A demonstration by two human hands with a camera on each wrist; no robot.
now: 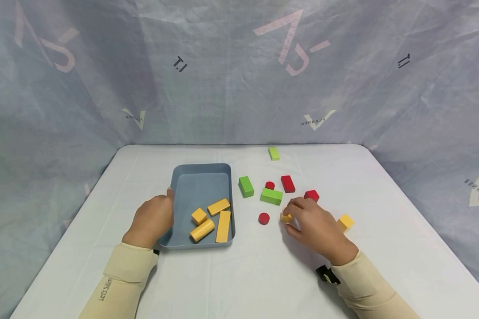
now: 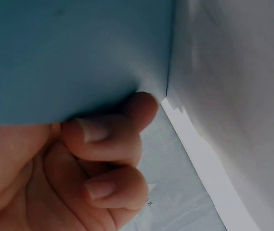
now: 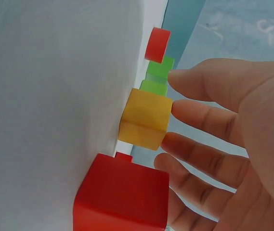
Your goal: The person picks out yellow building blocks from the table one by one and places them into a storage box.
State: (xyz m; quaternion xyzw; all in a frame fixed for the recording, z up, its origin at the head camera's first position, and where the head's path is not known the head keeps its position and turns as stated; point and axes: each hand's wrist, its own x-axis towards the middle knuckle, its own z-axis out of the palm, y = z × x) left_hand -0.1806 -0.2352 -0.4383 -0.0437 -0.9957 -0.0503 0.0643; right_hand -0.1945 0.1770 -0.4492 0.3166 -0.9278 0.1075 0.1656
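My left hand (image 1: pixel 151 219) grips the left wall of a blue-grey tray (image 1: pixel 201 169). In the left wrist view its curled fingers (image 2: pixel 110 137) lie against the tray's outer side, and the thumb is hidden there. Over a yellow cube (image 1: pixel 286 218) on the white table reaches my right hand (image 1: pixel 313 226). In the right wrist view its fingertips are right at the yellow cube (image 3: pixel 146 118), while the thumb (image 3: pixel 199 82) stands apart from it. A red block (image 3: pixel 122 192) sits close to these fingers.
Several yellow blocks (image 1: pixel 222 226) lie inside the tray. Green blocks (image 1: pixel 246 186), red discs (image 1: pixel 264 218) and red blocks (image 1: pixel 288 184) are scattered right of it. Another yellow block (image 1: pixel 345 222) sits beyond my right wrist. Grey cloth (image 1: pixel 231 102) hangs behind the table.
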